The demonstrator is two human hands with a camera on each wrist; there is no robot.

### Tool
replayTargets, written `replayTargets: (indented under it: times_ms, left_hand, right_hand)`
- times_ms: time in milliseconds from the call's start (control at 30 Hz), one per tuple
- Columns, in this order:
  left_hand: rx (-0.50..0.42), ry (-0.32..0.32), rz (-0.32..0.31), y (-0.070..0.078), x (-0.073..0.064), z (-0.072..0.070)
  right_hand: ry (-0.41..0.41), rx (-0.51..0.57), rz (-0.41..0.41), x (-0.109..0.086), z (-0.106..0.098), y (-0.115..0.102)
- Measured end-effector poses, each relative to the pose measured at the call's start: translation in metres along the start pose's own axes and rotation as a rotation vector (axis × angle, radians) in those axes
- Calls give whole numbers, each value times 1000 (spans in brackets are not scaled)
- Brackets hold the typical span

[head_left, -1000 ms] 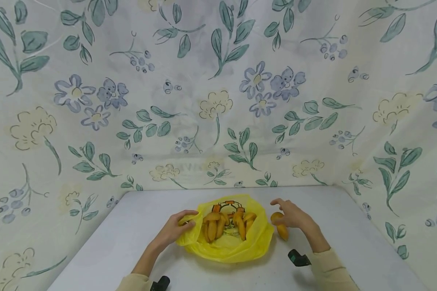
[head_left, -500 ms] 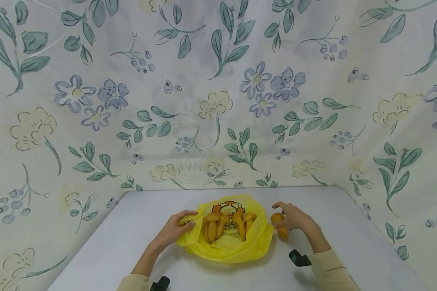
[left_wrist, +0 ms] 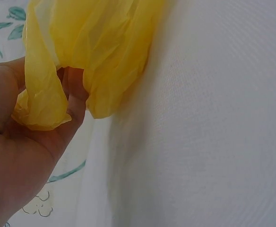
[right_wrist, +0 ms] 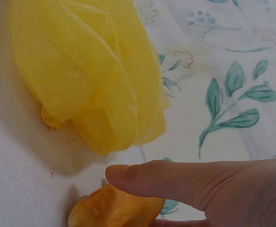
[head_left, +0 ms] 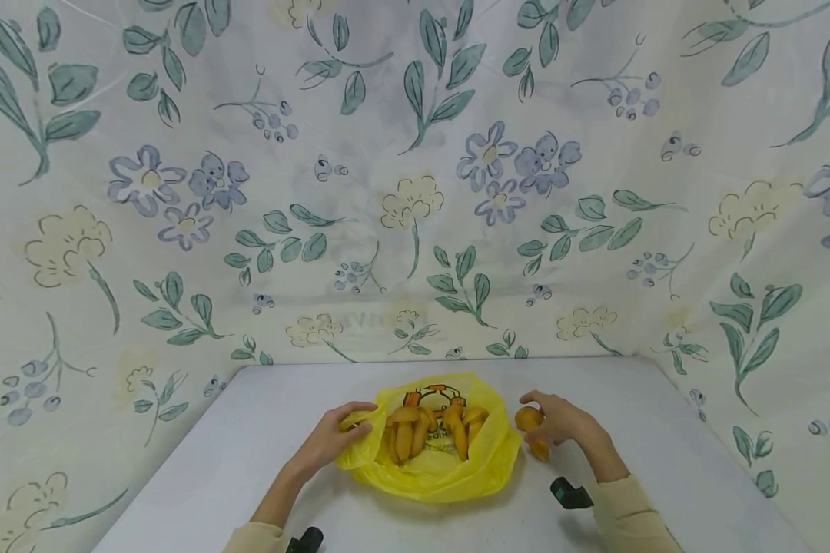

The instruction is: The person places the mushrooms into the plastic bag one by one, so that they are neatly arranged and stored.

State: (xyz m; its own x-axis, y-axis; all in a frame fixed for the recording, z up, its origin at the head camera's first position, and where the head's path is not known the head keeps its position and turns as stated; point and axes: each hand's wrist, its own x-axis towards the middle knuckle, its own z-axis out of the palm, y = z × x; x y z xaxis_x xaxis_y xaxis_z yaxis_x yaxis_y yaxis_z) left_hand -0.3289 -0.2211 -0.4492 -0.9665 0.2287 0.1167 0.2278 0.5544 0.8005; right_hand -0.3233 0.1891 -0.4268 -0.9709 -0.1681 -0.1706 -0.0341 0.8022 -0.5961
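A yellow plastic bag [head_left: 429, 485] with a dark and orange print lies open in the middle of the table. Several brown-orange mushrooms [head_left: 404, 436] sit inside it in two clusters. My left hand [head_left: 328, 439] holds the bag's left edge; in the left wrist view the crumpled film [left_wrist: 46, 99] passes between thumb and fingers. To the right of the bag lies a single mushroom [head_left: 528, 418]. My right hand [head_left: 566, 421] is over it with fingers apart. In the right wrist view the thumb [right_wrist: 142, 177] overlaps the mushroom [right_wrist: 112, 210]; the fingers are mostly out of view.
A white tabletop [head_left: 200, 468] carries everything. Behind it and at the sides hangs a floral cloth [head_left: 415, 230]. Dark wrist-worn devices show below each hand, one near the right sleeve [head_left: 632, 514].
My right hand has lowered slightly around the single mushroom, with its index finger shifting down and right. The left hand and bag stay in place. The head view has tilted a little.
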Motion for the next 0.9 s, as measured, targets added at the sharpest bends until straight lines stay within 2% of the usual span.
replayTargets:
  times_ms: [500,900]
  left_hand:
    - [-4,-3,-11,2,-2,-1]
    - [11,2,9,1,-1,-1]
  right_hand:
    - [-46,41,14,0,1,1]
    - [-32,29,-9,0,1,2]
